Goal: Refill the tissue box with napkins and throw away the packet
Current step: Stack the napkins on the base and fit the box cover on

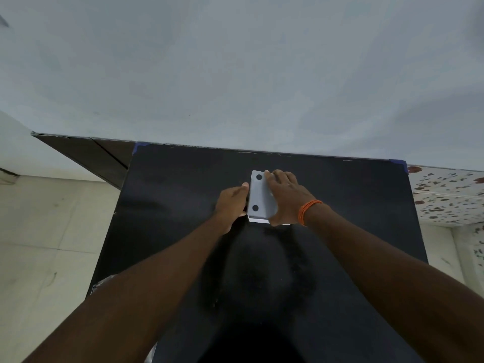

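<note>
Centrally, on the black table point(183, 231), both hands clasp the grey tissue box point(259, 196): left hand point(231, 203) at its side, right hand point(285, 196) over it. No napkins or packet visible; progress cannot be told.

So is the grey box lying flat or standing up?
Lying flat. The grey rectangular tissue box shows its broad face with two black dots upward on the black table, between the left hand and right hand.

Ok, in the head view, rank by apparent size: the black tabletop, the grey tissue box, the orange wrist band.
1. Black tabletop, by far the largest.
2. Grey tissue box, held between the left hand and right hand, partly covered.
3. Orange wrist band, smallest.
</note>
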